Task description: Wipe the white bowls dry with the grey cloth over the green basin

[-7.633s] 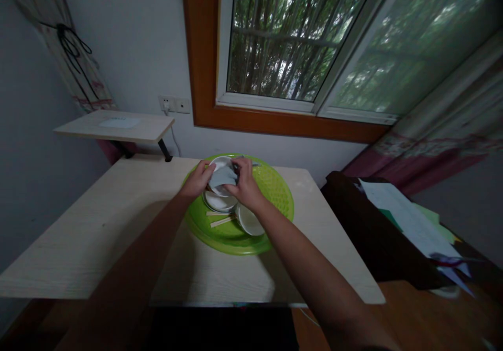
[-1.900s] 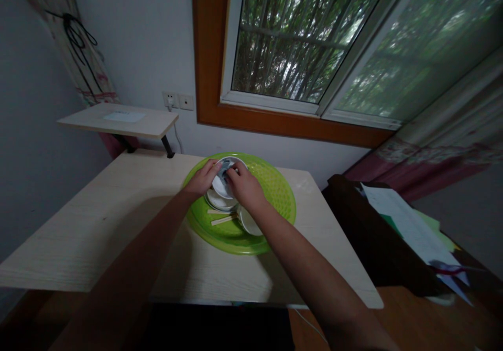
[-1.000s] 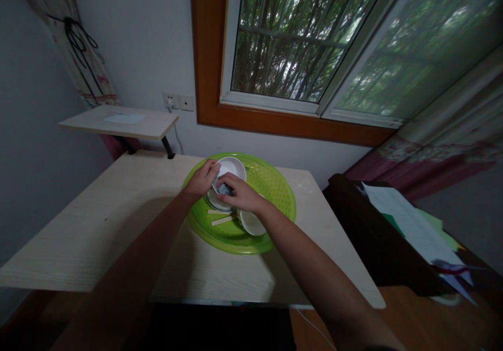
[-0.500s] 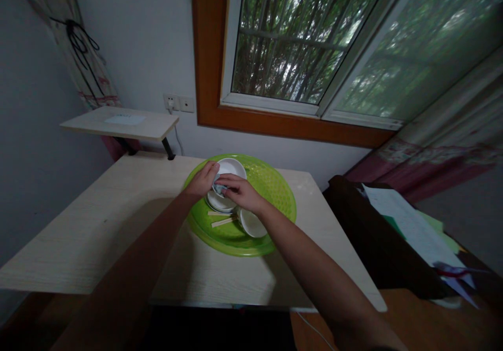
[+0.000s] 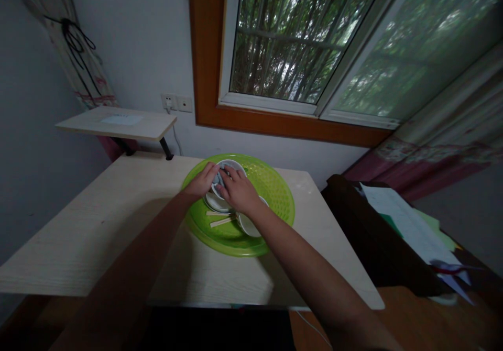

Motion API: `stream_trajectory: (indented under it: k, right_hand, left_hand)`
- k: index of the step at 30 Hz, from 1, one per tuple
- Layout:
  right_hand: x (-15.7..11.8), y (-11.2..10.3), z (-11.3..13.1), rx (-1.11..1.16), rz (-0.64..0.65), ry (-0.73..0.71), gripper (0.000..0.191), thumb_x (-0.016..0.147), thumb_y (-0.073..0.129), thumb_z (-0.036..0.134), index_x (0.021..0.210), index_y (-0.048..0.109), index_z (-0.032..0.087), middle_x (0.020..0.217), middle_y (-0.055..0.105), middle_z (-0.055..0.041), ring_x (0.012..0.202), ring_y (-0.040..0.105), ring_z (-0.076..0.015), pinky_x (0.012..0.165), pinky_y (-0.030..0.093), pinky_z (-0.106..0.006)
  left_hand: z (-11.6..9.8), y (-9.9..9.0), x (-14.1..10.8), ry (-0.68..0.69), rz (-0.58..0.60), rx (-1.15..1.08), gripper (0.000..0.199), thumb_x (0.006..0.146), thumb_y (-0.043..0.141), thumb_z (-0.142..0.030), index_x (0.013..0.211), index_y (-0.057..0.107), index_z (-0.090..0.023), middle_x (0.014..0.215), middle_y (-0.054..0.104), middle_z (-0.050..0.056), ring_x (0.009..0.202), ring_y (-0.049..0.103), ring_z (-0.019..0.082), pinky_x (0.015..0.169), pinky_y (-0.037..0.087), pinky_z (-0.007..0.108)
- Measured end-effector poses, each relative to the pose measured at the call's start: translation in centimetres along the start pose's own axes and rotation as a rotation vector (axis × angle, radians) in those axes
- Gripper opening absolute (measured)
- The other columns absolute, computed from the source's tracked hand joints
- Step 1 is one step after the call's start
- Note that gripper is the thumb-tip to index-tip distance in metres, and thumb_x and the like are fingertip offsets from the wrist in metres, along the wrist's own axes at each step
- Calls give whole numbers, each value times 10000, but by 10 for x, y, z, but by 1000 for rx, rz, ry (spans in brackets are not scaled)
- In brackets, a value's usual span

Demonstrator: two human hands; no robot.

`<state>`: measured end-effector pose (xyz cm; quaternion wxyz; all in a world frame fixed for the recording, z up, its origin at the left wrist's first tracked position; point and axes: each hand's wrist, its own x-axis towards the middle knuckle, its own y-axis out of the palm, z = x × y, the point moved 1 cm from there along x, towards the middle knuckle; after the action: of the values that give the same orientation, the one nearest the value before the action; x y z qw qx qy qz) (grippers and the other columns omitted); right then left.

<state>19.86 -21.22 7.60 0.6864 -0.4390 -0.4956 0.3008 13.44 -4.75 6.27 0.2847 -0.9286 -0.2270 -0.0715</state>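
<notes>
My left hand [image 5: 201, 182] grips the left rim of a small white bowl [image 5: 216, 192], tilted above the tray. My right hand [image 5: 239, 191] presses a grey-blue cloth [image 5: 220, 178] into this bowl, its fingers partly covering the cloth. Behind the hands stands another white bowl [image 5: 237, 164]. Beneath the held bowl lie stacked white plates [image 5: 217, 204]. Light chopsticks [image 5: 222, 221] rest in front of the plates. A white bowl [image 5: 248, 227] is partly hidden under my right wrist. All of these are on a round green plastic tray [image 5: 277, 196] with a raised rim.
The tray sits on a pale wooden desk [image 5: 129, 225]. A raised shelf [image 5: 118, 122] with a paper on it stands at the desk's back left. To the right, a dark brown piece of furniture [image 5: 353, 230] bears papers [image 5: 408, 222]. A window rises behind.
My right hand has shifted slightly up and over the bowl, its fingers now spread further across the cloth. The left hand keeps its grip on the bowl.
</notes>
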Motion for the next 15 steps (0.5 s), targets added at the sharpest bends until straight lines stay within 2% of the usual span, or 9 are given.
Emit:
stream_trajectory:
  k: [7, 11, 15]
  right_hand:
    - [-1, -15, 14, -230, 47, 133, 481, 1050, 434, 386, 1474, 526, 178, 1501, 527, -131, 1234, 480, -326, 997, 455, -475]
    - [-1, -19, 14, -277, 85, 167, 411, 1044, 439, 369, 1363, 612, 177, 1415, 590, -137, 1193, 495, -318, 943, 452, -452]
    - [-1, -17, 11, -275, 130, 199, 393, 1027, 470, 417, 1193, 706, 151, 1257, 676, -160, 1182, 525, -315, 953, 437, -430]
  left_hand:
    - [-4, 1, -2, -12, 11, 29, 389, 1007, 331, -528, 1042, 589, -240, 1059, 702, 64, 1003, 652, 220, 959, 500, 370]
    - [-6, 0, -4, -34, 2, 37, 383, 995, 370, -536, 1065, 607, -244, 1050, 720, 62, 987, 666, 226, 938, 510, 368]
    - [-10, -2, -6, -75, -40, 79, 385, 984, 402, -513, 1125, 628, -236, 1105, 729, 81, 1024, 674, 244, 984, 503, 393]
